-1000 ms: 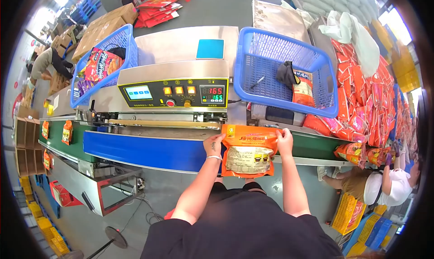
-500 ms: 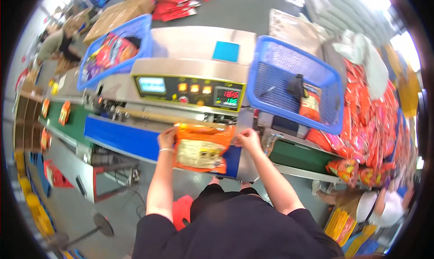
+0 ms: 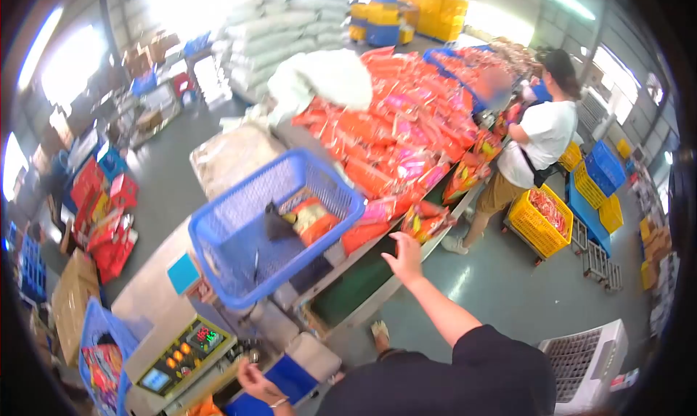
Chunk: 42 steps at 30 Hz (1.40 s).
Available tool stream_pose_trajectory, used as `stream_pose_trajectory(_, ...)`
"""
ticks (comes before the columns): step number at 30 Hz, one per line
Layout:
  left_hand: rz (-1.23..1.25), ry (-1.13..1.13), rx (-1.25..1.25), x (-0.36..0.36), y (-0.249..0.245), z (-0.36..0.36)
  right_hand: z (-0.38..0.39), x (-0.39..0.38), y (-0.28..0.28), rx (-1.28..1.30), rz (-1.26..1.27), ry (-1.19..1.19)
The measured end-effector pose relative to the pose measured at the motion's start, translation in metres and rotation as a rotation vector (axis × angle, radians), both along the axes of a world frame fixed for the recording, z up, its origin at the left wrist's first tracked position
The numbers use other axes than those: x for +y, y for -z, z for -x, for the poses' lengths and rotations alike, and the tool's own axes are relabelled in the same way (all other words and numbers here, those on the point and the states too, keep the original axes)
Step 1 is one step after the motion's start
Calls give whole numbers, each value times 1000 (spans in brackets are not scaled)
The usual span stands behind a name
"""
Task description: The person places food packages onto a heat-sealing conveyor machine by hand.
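Note:
My right hand reaches out over the green conveyor belt, thumb and fingers apart, holding nothing. Just beyond its fingertips stands a filled orange bag at the belt's edge. My left hand, with a bracelet at the wrist, is by the blue belt of the sealing machine. Its fingers are loosely spread and slightly blurred, with nothing seen in them. Part of an orange bag shows at the bottom edge, left of that hand and apart from it.
A blue basket with an orange bag and a dark item inside stands beside the machine. Behind it is a large heap of red-orange bags. A person in a white shirt stands right, near a yellow crate.
My view has swung right. Both hands have come off the orange bag, which stays at the machine. My right hand has moved right toward another bag and opened.

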<state>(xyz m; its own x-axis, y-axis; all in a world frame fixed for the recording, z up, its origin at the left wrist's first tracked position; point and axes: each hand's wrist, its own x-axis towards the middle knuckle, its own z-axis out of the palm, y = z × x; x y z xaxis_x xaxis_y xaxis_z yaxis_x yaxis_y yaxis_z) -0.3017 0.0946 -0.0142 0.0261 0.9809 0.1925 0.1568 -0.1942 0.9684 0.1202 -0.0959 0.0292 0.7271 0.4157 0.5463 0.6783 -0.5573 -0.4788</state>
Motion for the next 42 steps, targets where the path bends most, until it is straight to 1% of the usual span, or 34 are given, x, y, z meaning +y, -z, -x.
stream_pose_trajectory(1,50,162,-111,-9,-8,-39,-21,-18,-10,-103,56,137)
stream_pose_trajectory(3,140,409,-147,-32,-19,-101,-59,-53,0,-119,193,245)
stream_pose_trajectory(5,171,743,-14,-54,-41,-135,-78,-79,15,-17,656,254)
stream_pose_trajectory(7,108,936,-22,-62,-31,-163,-78,-79,20,145,608,13)
stream_pose_trajectory(8,-43,947,-44,-75,-54,-174,-69,-70,24,140,592,-69)
stream_pose_trajectory(9,14,1020,71,-74,-50,-174,-56,-57,20,135,578,-155)
stream_pose_trajectory(10,43,998,98,-77,-51,-176,-29,-42,-17,200,572,-295)
stream_pose_trajectory(11,78,975,129,-82,-53,-175,0,-24,-50,268,723,-365)
stream_pose_trajectory(12,78,979,132,-86,-61,-171,33,-13,-82,311,679,-475)
stream_pose_trajectory(13,107,966,-64,-90,-72,-165,54,1,-72,333,598,-678)
stream_pose_trajectory(14,137,945,-260,-93,-77,-161,84,15,-86,367,627,-775)
stream_pose_trajectory(15,137,906,-163,-84,-54,-146,114,21,-127,433,548,-938)
stream_pose_trajectory(17,239,856,-230,-69,-61,-104,158,46,-119,472,560,-1175)
stream_pose_trajectory(18,239,844,-225,-63,-59,-90,173,55,-127,554,560,-1233)
stream_pose_trajectory(19,318,771,-275,-58,-57,-77,185,65,-132,637,560,-1292)
stream_pose_trajectory(20,398,694,-326,-55,-54,-63,193,77,-124,640,562,-1308)
stream_pose_trajectory(22,555,524,-432,-53,-48,-34,214,101,-80,884,595,-1518)
stream_pose_trajectory(23,635,435,-483,-52,-45,-17,230,118,-32,896,604,-1535)
stream_pose_trajectory(24,646,408,-481,-42,-27,-11,248,132,14,756,611,-1583)
stream_pose_trajectory(25,642,530,-566,-25,6,-17,267,134,44,620,616,-1633)
stream_pose_trajectory(26,634,633,-651,-12,43,-15,245,112,-88,589,1077,-1518)
stream_pose_trajectory(27,620,716,-735,-19,63,9,248,113,-69,592,909,-1619)
stream_pose_trajectory(28,457,617,-711,-49,-46,-25,245,112,-64,578,814,-1637)
stream_pose_trajectory(29,102,761,-245,-49,-53,-2,233,108,-81,553,573,-1704)
stream_pose_trajectory(30,212,609,-62,-50,-27,25,219,108,-92,-48,144,-1737)
stream_pose_trajectory(31,190,592,-29,-49,-32,33,205,94,-113,699,158,-1399)
stream_pose_trajectory(32,211,540,-73,-54,-36,40,188,86,-117,708,224,-1157)
stream_pose_trajectory(33,176,476,2,-55,-45,41,168,86,-106,509,68,-1163)
stream_pose_trajectory(34,-20,430,158,-54,-34,45,157,79,-97,520,190,-1149)
stream_pose_trajectory(36,-59,387,180,-59,-49,33,157,71,-81,882,349,-1161)
stream_pose_trajectory(37,-108,369,175,-61,-45,33,160,71,-57,972,269,-1169)
stream_pose_trajectory(39,45,288,41,-67,-40,26,163,76,-37,886,103,-1267)
stream_pose_trajectory(40,50,269,45,-68,-42,22,165,79,-36,894,112,-1284)
stream_pose_trajectory(42,109,269,-152,-67,-44,21,171,83,-35,879,-21,-1292)
